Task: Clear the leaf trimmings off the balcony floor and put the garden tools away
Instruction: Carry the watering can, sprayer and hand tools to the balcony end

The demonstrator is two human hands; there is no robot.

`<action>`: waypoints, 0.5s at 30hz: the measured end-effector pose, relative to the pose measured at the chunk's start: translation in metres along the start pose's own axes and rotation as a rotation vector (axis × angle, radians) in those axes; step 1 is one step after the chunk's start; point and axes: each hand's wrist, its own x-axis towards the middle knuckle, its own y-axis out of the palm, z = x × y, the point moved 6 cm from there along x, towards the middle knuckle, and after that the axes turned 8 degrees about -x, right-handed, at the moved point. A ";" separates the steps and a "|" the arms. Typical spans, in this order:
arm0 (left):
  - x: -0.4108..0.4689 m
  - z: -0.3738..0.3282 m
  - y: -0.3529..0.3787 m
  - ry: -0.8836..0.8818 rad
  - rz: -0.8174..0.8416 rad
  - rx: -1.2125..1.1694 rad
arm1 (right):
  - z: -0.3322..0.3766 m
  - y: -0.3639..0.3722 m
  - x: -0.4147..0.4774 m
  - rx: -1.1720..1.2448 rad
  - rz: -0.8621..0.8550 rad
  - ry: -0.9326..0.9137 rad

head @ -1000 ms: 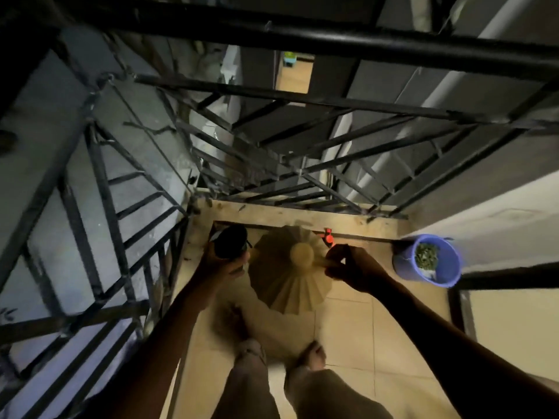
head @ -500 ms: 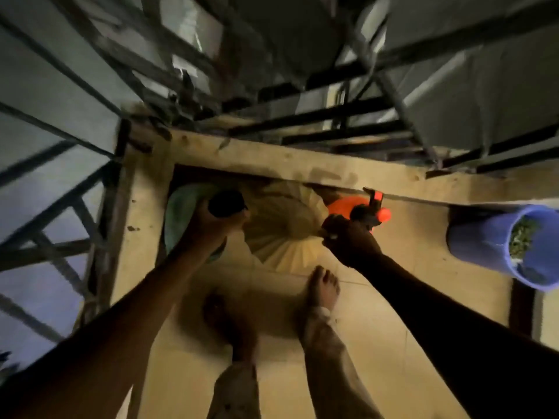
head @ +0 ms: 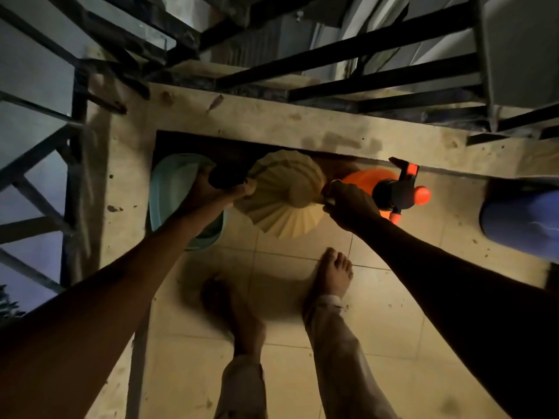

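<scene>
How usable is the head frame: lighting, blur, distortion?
Head view: dim warm light pools on the floor tiles and the pleated cream object; the right arm is a near-silhouette, and the left hand barely separates from the dark object it grips. Head view: motion blur smears the blue bucket and the left foot; the orange sprayer reads sharp. Head view: wide-angle distortion splays the railing bars.

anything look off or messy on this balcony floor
Only dark specks scattered on the floor tiles near the blue bucket and on the ledge left of the teal basin. Nothing looks spilled or broken, though the view is dim and blurred.
</scene>
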 end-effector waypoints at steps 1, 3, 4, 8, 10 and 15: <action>0.003 0.001 0.000 -0.003 -0.002 0.008 | 0.001 0.000 0.000 0.001 0.011 -0.002; 0.009 0.004 -0.002 0.003 0.012 0.026 | 0.004 0.000 0.001 -0.013 0.001 -0.017; 0.010 0.005 -0.002 -0.005 0.019 0.025 | 0.003 0.004 0.003 -0.031 0.001 -0.022; 0.013 0.007 0.001 -0.036 0.046 0.030 | -0.001 0.015 0.008 -0.028 -0.021 -0.051; 0.017 0.011 -0.001 -0.054 0.047 0.022 | -0.003 0.016 0.010 -0.054 -0.027 -0.046; 0.031 0.030 -0.014 -0.119 0.005 0.062 | -0.004 0.017 0.010 -0.005 0.009 -0.044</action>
